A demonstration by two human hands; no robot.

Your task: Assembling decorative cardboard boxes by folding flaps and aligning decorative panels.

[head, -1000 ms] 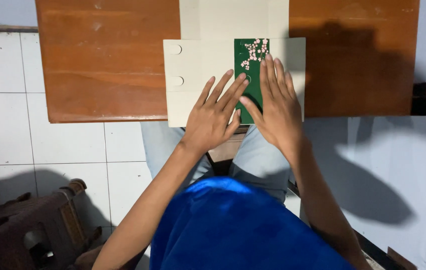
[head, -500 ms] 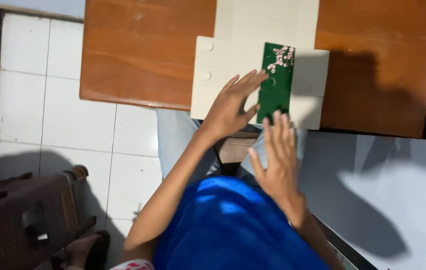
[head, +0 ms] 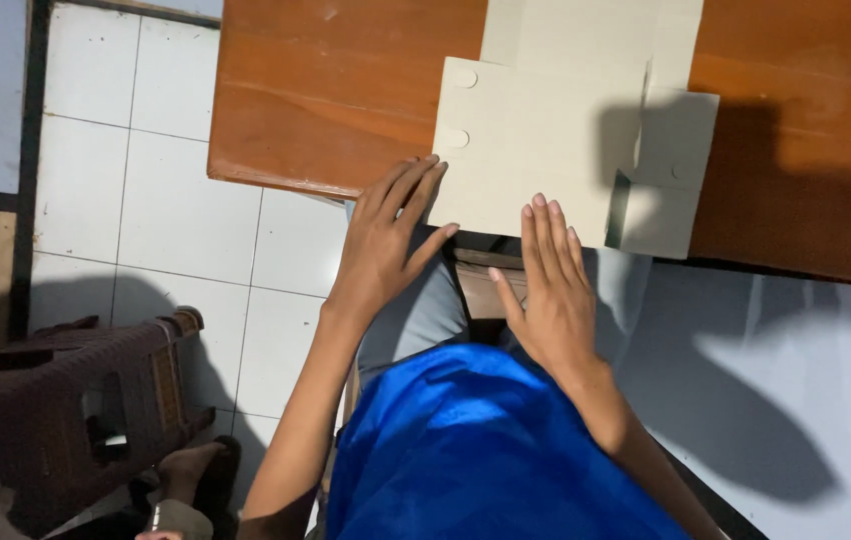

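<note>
Flat hands (head: pixel 385 240) on cream cardboard (head: pixel 545 150)

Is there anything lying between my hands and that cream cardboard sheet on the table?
Nothing visible does. The left hand lies flat at the wooden table edge, its fingertips right at the near left corner of the cream cardboard sheet. The right hand lies flat with fingertips on the sheet's near edge.

The cardboard sheet (head: pixel 545 150) runs off the top edge, so its far end is unseen. The wooden surface (head: pixel 345 90) is cut off at the top and right. A folded flap (head: pixel 660 215) covers whatever lies under it. The dark plastic stool (head: pixel 75 400) is cropped at the left.
</note>
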